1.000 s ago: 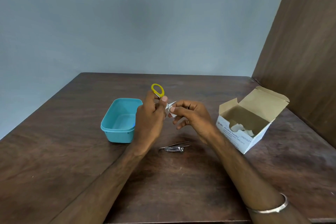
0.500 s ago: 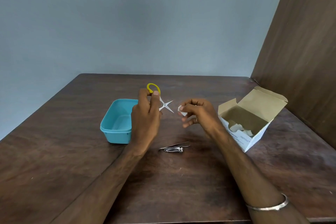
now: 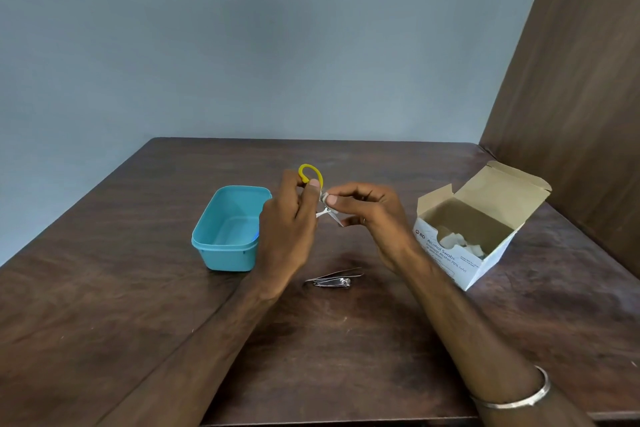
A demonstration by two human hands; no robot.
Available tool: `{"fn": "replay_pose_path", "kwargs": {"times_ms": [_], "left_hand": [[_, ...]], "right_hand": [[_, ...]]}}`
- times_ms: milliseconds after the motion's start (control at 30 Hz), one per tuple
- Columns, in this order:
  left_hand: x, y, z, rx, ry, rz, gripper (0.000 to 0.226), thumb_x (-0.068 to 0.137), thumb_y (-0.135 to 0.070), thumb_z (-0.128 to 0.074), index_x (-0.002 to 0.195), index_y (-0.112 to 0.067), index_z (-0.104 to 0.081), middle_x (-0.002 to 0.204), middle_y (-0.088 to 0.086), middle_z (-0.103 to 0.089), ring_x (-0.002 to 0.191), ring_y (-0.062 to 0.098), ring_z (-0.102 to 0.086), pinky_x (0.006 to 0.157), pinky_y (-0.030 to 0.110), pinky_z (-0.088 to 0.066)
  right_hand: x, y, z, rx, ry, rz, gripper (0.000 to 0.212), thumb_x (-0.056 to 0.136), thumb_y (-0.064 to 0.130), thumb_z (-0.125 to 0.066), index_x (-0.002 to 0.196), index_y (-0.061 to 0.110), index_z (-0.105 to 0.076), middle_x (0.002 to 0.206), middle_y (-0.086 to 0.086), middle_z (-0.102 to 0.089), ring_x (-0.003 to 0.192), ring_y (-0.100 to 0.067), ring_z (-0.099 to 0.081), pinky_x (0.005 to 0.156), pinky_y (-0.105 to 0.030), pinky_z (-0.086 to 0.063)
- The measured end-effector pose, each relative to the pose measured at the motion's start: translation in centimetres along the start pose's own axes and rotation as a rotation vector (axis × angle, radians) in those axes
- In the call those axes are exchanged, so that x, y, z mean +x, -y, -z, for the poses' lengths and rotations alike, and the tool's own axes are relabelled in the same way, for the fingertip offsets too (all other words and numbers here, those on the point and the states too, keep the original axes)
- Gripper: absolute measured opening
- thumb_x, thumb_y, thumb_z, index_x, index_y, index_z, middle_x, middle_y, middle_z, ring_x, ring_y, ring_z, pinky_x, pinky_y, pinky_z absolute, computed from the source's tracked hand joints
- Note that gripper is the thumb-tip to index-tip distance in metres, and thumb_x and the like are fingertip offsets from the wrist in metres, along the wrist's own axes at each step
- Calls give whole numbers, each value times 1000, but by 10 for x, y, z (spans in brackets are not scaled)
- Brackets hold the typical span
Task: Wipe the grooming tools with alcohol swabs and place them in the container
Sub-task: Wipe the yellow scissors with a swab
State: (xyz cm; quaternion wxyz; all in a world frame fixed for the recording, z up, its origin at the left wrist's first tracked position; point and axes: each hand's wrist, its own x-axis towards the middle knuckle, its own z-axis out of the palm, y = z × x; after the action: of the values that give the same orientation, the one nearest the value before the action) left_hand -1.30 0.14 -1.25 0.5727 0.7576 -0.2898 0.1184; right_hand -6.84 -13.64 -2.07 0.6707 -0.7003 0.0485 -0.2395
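Note:
My left hand point(image 3: 289, 229) holds small scissors point(image 3: 311, 174) by their yellow loop handles, with the steel blades spread apart and pointing down-right. My right hand point(image 3: 367, 215) pinches a white alcohol swab point(image 3: 325, 198) against the scissors just below the handles. A teal plastic container point(image 3: 227, 236) stands left of my left hand. On the table below my hands lie metal tweezers point(image 3: 341, 273) and a nail clipper point(image 3: 333, 283), side by side.
An open cardboard box of alcohol swabs point(image 3: 464, 232) stands at the right with several white swabs inside. A brown wooden panel point(image 3: 581, 114) rises along the table's right edge. A grey wall is behind the dark wooden table point(image 3: 104, 288).
My right hand, apart from the scissors half a second ago, has moved left and pressed the swab onto them. The blades have turned to point downward.

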Motion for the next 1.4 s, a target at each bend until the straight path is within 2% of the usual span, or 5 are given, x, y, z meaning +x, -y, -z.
{"fn": "replay_pose_path", "kwargs": {"times_ms": [400, 1000, 1167, 1300, 1400], "left_hand": [[-1, 1, 0, 27, 7, -52, 27, 99, -38, -41, 87, -16, -50, 65, 8, -62, 63, 28, -63, 60, 54, -50], [1, 1, -1, 28, 19, -39, 22, 101, -29, -46, 80, -24, -45, 57, 2, -59, 61, 28, -59, 58, 48, -45], [2, 1, 0, 39, 25, -54, 21, 101, -26, -49, 83, -16, -50, 56, 2, -59, 60, 27, -59, 58, 47, -46], [3, 0, 2, 24, 2, -41, 22, 101, -26, -48, 81, -17, -49, 59, 5, -58, 62, 30, -58, 60, 50, -46], [1, 0, 1, 25, 27, -26, 21, 102, -25, -48, 82, -16, -49, 57, -1, -59, 61, 28, -58, 59, 48, -46]], "right_hand": [[-5, 4, -5, -14, 51, -25, 7, 81, 26, -76, 83, 27, -82, 86, 1, -79, 83, -9, -69, 68, -28, -53], [-6, 6, -8, 13, 41, 11, 10, 86, 18, -74, 83, 23, -82, 83, -6, -79, 77, -14, -69, 63, -22, -53], [-7, 7, -9, 16, 46, 1, 10, 89, 16, -74, 86, 22, -82, 86, -6, -79, 78, -15, -72, 63, -21, -53], [-6, 7, -9, -11, 38, -16, 12, 88, 14, -75, 83, 22, -82, 89, -20, -76, 78, -22, -63, 66, -26, -51], [-6, 7, -9, -10, 42, -6, 12, 89, 15, -74, 83, 23, -82, 87, -15, -77, 79, -23, -68, 64, -24, -53]]}}
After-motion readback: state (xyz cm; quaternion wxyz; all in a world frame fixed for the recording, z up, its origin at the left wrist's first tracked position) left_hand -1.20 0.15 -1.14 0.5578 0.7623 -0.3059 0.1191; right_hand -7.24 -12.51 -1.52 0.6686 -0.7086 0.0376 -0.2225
